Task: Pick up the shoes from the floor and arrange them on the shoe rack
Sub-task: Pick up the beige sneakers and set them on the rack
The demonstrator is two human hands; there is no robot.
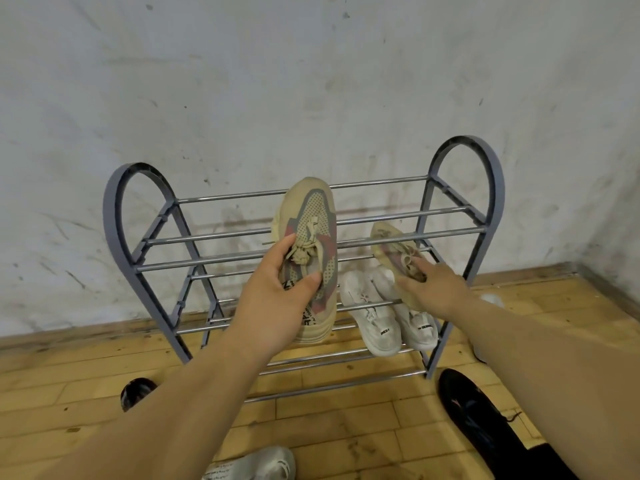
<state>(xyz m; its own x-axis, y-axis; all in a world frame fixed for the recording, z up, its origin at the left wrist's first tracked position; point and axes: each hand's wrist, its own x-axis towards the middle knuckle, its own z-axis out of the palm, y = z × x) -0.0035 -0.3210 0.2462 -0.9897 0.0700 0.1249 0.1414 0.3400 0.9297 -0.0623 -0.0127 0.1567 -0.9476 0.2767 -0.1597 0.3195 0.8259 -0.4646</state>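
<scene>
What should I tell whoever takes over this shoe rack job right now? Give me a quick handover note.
Left grip holds one beige sneaker, toe over the top rails of the shoe rack.
Right grip pinches the second beige sneaker, lower, at the rack's right side.
Done: white pair sits on a lower tier.
Left: seat both beige sneakers, then shelve the black shoe, dark shoe and grey shoe from the floor.
</scene>
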